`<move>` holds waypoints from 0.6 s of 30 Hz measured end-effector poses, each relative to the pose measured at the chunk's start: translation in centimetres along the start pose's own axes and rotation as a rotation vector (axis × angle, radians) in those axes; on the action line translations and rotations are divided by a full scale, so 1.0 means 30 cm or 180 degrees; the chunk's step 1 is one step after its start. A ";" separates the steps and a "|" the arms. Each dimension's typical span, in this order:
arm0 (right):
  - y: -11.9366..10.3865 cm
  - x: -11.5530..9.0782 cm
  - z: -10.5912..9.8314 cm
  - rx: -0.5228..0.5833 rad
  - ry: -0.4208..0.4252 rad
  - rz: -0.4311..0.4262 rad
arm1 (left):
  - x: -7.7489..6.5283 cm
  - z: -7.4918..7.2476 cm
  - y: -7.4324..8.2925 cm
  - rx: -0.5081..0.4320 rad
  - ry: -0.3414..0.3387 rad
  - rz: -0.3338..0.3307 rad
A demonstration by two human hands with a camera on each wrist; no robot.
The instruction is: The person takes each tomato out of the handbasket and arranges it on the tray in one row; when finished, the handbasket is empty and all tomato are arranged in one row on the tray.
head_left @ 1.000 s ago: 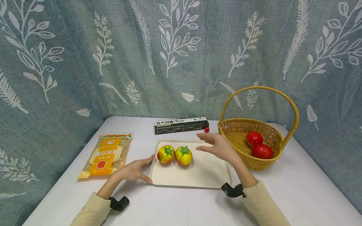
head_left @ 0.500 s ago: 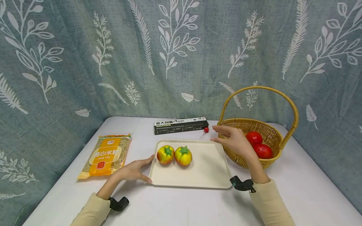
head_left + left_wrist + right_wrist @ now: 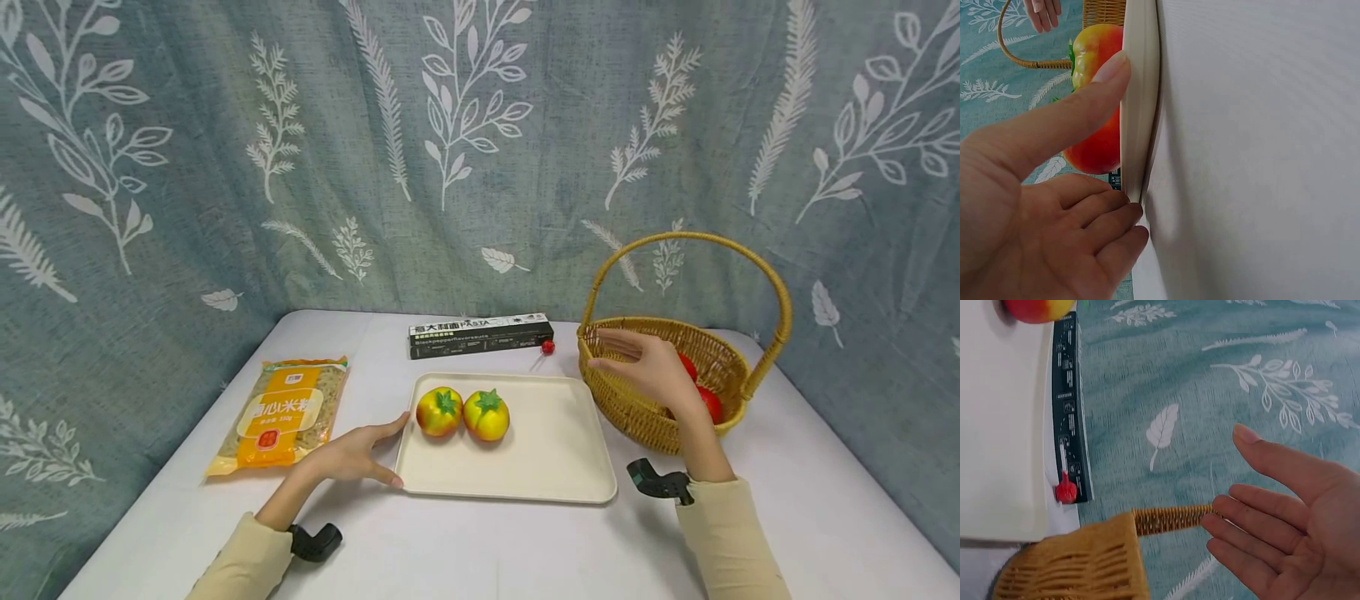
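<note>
My left hand (image 3: 356, 454) rests at the left edge of a cream tray (image 3: 558, 450). In the left wrist view its thumb lies against the tray rim (image 3: 1140, 106) and the other fingers, loosely bent, are at the corner. Two yellow-red, tomato-like fruits (image 3: 439, 412) with green leafy tops sit side by side on the tray's left half. My right hand (image 3: 656, 371), holding nothing, hovers over the left side of a wicker basket (image 3: 637, 425), fingers extended and thumb apart. Two red round fruits (image 3: 710, 405) lie inside the basket, partly hidden behind that hand.
Behind the tray lies a black pasta box (image 3: 480, 337), with a red lollipop (image 3: 548, 347) near its right end. An orange food bag (image 3: 285, 408) lies at the left. The basket's tall arched handle (image 3: 780, 300) rises at the right, and a patterned curtain (image 3: 480, 233) hangs behind the table.
My right hand has moved rightward from above the tray to above the basket, covering more of the red fruits. The left hand and the tray have stayed in place.
</note>
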State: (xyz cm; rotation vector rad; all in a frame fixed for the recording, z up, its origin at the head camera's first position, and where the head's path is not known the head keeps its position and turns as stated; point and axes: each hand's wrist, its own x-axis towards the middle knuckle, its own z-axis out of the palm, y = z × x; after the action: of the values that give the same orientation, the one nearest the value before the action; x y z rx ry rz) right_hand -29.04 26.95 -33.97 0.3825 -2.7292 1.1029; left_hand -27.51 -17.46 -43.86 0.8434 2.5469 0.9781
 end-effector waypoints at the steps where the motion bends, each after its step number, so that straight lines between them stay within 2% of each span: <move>1: 0.008 -0.001 -0.006 -0.0022 0.0020 0.0017 | 0.000 0.000 0.000 0.0001 -0.0003 0.0004; 9: 0.051 0.008 -0.029 -0.0070 0.0005 0.0119 | -0.011 -0.007 0.005 -0.0016 0.0000 -0.0015; 18: 0.125 -0.001 -0.051 -0.0123 -0.0088 0.0244 | -0.001 -0.003 0.003 0.0014 -0.0018 0.0006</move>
State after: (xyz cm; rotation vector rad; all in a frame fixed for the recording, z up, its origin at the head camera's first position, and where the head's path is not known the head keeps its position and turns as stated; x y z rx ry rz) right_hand -30.04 30.63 -35.34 0.2920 -2.8064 1.0689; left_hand -27.47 -17.48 -43.72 0.8486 2.5450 0.9699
